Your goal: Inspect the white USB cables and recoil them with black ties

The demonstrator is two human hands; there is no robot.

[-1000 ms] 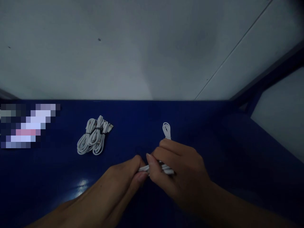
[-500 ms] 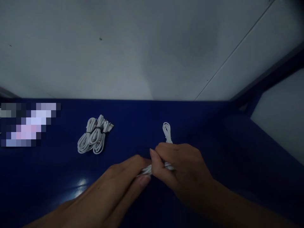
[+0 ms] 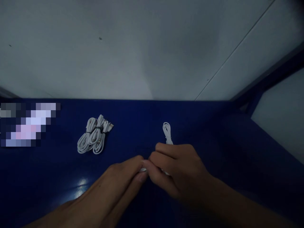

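Note:
Both hands meet over the middle of a dark blue table (image 3: pixel 213 142). My left hand (image 3: pixel 123 180) pinches one end of a coiled white cable (image 3: pixel 167 131) with its fingertips. My right hand (image 3: pixel 175 167) is closed over the middle of the same coil, and only its looped far end sticks out beyond the knuckles. The fingertips of the two hands touch. Most of the cable is hidden under the right hand.
A pile of bundled white cables (image 3: pixel 93 136) with dark ties lies at the back left. A blurred-out patch (image 3: pixel 28 125) sits at the far left edge. A grey wall (image 3: pixel 142 47) rises behind the table, and a blue frame bar (image 3: pixel 268 79) runs up at the right.
My right hand's fingers have curled down and left over the cable until they touch the left fingertips. Less of the cable shows between the hands. The left hand has barely moved.

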